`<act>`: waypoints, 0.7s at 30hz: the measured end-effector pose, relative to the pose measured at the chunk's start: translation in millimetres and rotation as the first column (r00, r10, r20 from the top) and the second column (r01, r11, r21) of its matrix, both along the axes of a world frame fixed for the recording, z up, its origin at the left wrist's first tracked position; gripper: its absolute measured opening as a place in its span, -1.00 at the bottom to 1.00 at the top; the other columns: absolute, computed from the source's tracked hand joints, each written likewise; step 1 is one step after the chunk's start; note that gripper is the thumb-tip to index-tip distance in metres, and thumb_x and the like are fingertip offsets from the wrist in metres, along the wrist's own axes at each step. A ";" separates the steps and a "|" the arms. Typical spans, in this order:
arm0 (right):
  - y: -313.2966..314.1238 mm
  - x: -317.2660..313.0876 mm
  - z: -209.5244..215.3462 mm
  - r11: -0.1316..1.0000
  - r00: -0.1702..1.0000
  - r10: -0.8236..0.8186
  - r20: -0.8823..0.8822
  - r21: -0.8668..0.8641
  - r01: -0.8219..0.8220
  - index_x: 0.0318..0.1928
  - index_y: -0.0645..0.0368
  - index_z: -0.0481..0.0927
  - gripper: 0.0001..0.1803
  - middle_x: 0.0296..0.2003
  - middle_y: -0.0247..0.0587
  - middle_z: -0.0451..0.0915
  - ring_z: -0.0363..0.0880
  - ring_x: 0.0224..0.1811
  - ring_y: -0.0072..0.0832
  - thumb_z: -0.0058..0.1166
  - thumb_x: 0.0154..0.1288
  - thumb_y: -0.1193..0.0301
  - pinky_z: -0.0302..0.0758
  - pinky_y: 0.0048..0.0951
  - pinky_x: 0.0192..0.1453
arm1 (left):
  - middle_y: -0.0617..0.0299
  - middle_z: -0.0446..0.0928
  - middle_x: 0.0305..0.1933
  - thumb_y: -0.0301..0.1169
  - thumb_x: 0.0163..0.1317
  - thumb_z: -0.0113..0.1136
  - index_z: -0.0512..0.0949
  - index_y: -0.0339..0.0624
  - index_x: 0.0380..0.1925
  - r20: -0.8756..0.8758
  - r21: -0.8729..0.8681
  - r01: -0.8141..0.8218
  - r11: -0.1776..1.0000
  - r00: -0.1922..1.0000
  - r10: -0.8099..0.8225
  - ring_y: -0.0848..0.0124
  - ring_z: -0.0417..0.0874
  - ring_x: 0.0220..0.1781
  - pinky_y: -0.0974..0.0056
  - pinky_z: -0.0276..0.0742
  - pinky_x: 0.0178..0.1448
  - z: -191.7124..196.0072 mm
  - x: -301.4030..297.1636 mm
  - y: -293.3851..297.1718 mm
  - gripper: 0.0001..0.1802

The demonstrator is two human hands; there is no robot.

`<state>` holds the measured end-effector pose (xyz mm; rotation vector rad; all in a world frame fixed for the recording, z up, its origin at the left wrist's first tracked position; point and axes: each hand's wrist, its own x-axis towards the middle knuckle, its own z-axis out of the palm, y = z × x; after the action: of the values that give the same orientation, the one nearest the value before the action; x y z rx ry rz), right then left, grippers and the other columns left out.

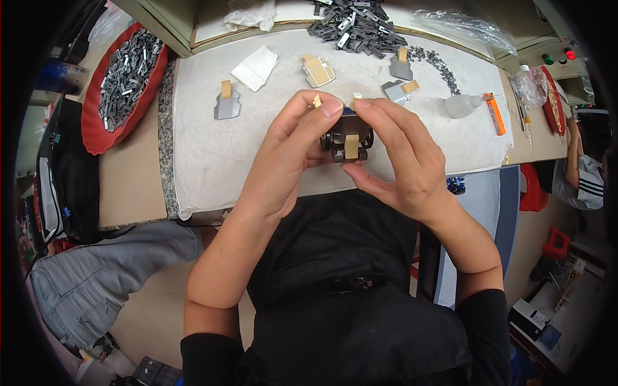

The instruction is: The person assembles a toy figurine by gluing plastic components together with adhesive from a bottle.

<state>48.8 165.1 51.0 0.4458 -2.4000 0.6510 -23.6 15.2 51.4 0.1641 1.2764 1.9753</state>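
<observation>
Above the near part of the white work sheet, I hold a small dark part between both hands. It has round, wheel-like black shapes at its sides and a strip of tan tape on its face. My left hand pinches its left side with thumb and fingers. On the other side, the thumb and fingers of my right hand curve round it, fingers near the top and thumb below. Small pale bits show by both sets of fingertips. The fingers hide much of the part.
Grey taped pieces lie about the white sheet, with a folded white cloth. Dark clips form a heap at the back; more fill a red basin at left. A squeeze bottle and orange tube are at right.
</observation>
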 end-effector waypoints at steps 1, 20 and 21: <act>-0.8 0.1 0.6 1.000 1.000 -0.002 0.014 -0.008 0.003 0.03 0.23 0.39 -0.26 -0.13 -0.11 0.43 0.50 -0.20 -0.27 0.27 -0.36 0.54 0.49 -0.43 -0.21 | 0.38 0.46 -0.38 -0.18 0.23 0.00 0.41 -0.04 -0.27 -0.003 0.000 0.000 1.000 1.000 0.000 0.61 0.50 -0.36 0.45 0.40 -0.26 -0.8 -0.4 -0.3 -0.79; -1.7 4.7 -2.5 0.999 0.999 -0.029 -0.045 -0.044 0.027 -0.02 0.25 0.45 -0.34 -0.16 -0.11 0.49 0.53 -0.22 -0.30 0.28 -0.32 0.50 0.51 -0.44 -0.20 | 0.38 0.46 -0.41 -0.22 0.19 0.05 0.43 -0.04 -0.34 0.043 0.015 0.051 0.999 0.998 -0.052 0.61 0.45 -0.35 0.44 0.33 -0.30 3.7 -0.4 1.5 -0.83; -2.0 4.7 -2.6 0.999 0.999 -0.028 -0.045 -0.043 0.026 -0.02 0.25 0.45 -0.34 -0.16 -0.11 0.49 0.53 -0.22 -0.30 0.28 -0.32 0.50 0.51 -0.44 -0.20 | 0.38 0.46 -0.42 -0.22 0.19 0.05 0.43 -0.05 -0.34 0.056 0.016 0.054 0.998 0.997 -0.054 0.60 0.45 -0.36 0.44 0.34 -0.30 4.2 -0.5 1.6 -0.83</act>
<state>53.5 163.1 48.4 0.4055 -2.3408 0.6718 -24.1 16.8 55.7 0.1474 1.2095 1.9303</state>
